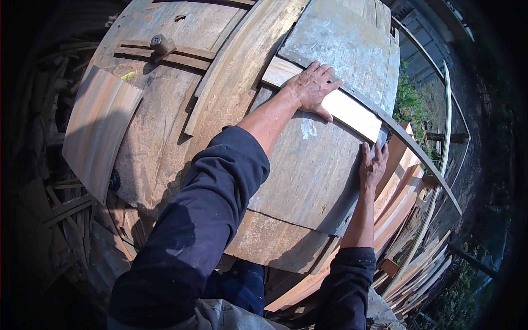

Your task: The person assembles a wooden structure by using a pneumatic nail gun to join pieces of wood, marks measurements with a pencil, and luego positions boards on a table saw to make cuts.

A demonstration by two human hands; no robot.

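Note:
A pale wooden board (352,114) lies slantwise on the worn wooden work table (286,170), its face bright white in the sun. My left hand (312,89) rests flat across the board with its fingers apart, covering part of it. At the board's right end, by the table edge, is my right hand (374,168); its fingers are stretched out and reach up to the board's corner. Behind the board, a grey, paint-stained panel (341,47) runs along its far edge. A thin dark strip (421,151) sticks out past the table's right side.
Long planks (242,60) lie across the table to the left. A blocky-headed tool (161,45) sits on narrow strips there. A striped wooden panel (100,132) hangs over the left edge. Stacked boards (404,187) stand at the right, and scrap wood (69,212) is heaped at the left.

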